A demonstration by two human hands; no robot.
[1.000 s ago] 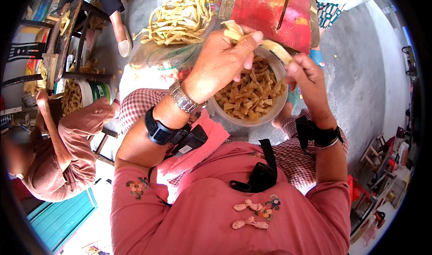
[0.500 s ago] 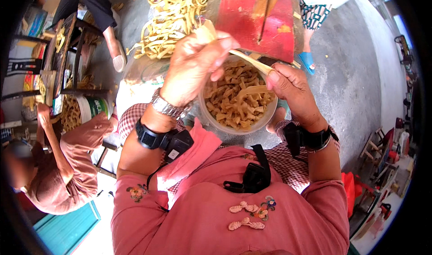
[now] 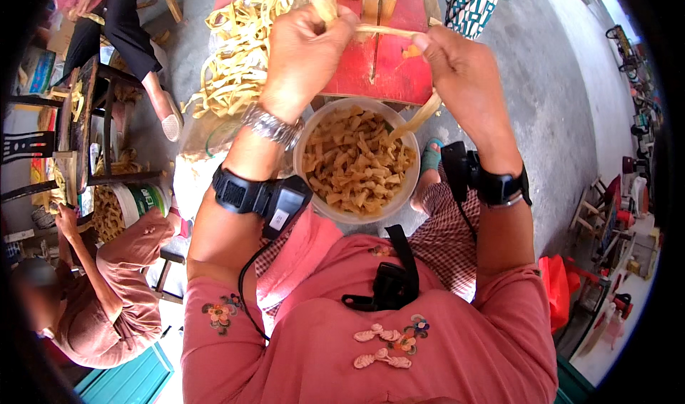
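strip (image 3: pixel 387 30) is stretching between left hand (image 3: pixel 305 58) and right hand (image 3: pixel 465 69), both pinching it over the red board (image 3: pixel 408 76), probably feeling light and bendy, suiting fingertip holds set apart.

Tub (image 3: pixel 349 219): floor buried, can't see it under pieces (image 3: pixel 357 169). Strip (image 3: pixel 385 29) above tub: part covered by left hand (image 3: pixel 303 54), part by right hand (image 3: pixel 464 65); can't tell whether tail (image 3: pixel 417 119) dipping toward tub is same strip. Beyond tub, pile (image 3: pixel 235 58) and board (image 3: pixel 407 76) cut off by view's edge. Left of tub, co-worker's head (image 3: pixel 37 290) blurred. Far right of tub, clutter (image 3: pixel 621 261) too small to tell apart.
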